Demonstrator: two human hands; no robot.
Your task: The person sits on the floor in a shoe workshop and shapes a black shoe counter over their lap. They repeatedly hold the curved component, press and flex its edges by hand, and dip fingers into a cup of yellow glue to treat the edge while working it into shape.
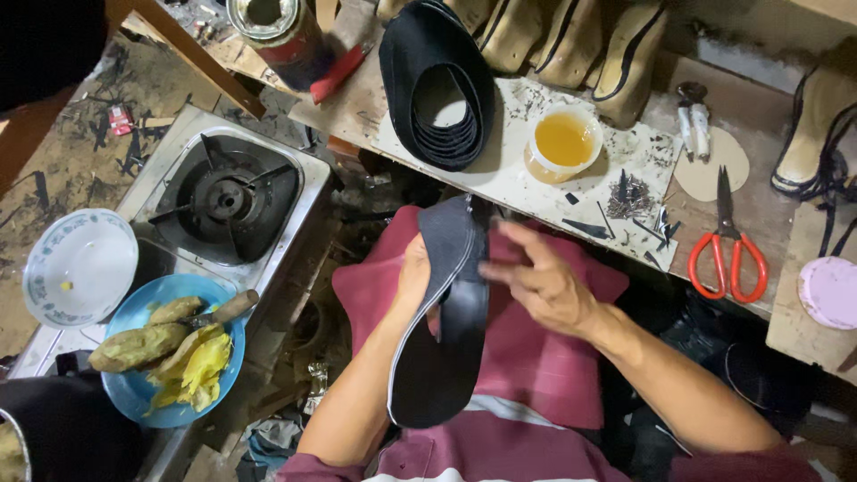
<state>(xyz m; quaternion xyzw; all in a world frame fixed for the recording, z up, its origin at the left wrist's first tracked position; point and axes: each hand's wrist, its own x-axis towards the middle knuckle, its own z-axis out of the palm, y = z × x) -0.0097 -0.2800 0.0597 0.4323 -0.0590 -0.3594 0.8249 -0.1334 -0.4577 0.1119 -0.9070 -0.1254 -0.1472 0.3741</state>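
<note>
My left hand [413, 272] grips a dark shoe upper [446, 321] with a pale edge, holding it upright over a maroon cloth [536, 357] on my lap. My right hand [540, 277] hovers just right of the upper with fingers spread, touching or nearly touching its black strip near the top. The hand is slightly blurred. A stack of black shoe uppers [437, 85] lies on the workbench above.
On the workbench [536, 178] stand a bowl of amber glue [562, 141], a pile of small nails [632, 195], red-handled scissors [732, 254] and pliers [692, 116]. Shoe lasts [571, 40] line the back. Left: a gas stove [228, 201], a white plate [79, 266], a blue plate with food [174, 353].
</note>
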